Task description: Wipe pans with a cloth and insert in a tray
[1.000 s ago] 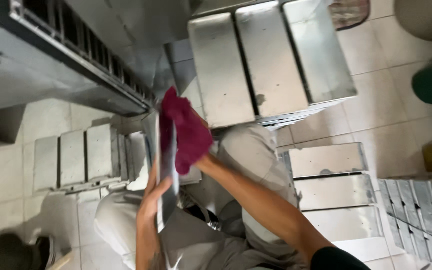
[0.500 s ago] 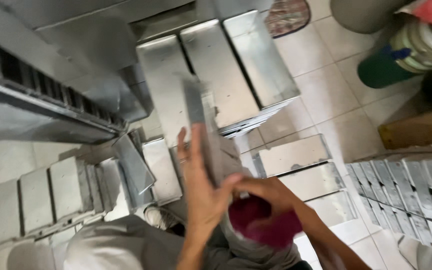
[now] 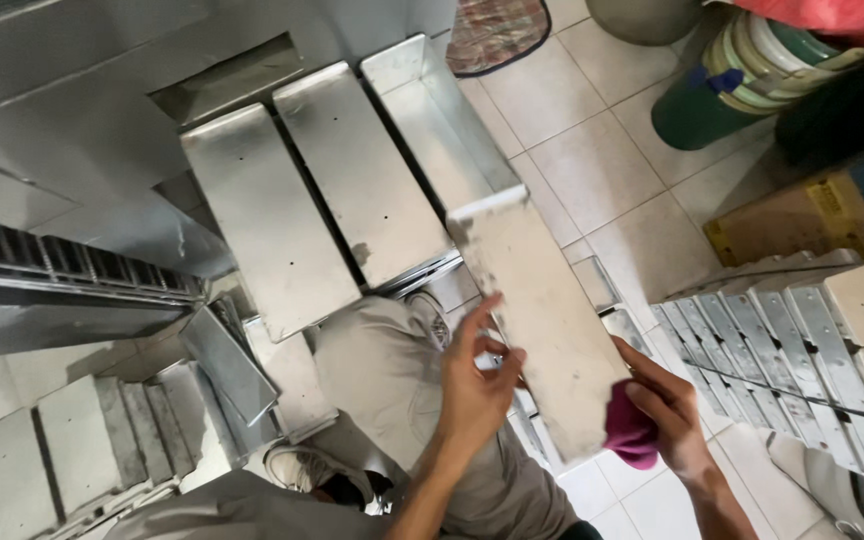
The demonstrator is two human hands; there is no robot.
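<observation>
A long, dull metal panel lies flat-side up over my lap, running from the upper middle down to the lower right. My left hand grips its left edge with thumb and fingers. Pressed against the panel's lower right edge is my right hand, closed on a magenta cloth. My knees in beige trousers sit under the panel.
Three shiny metal trays lie side by side on the tiled floor ahead. More metal pieces are stacked at the left and right. A green cylinder, a cardboard box and a small rug lie beyond.
The panel has turned from edge-on to flat side up. My right hand with the cloth slid from its top down to its lower right edge. The view swung right.
</observation>
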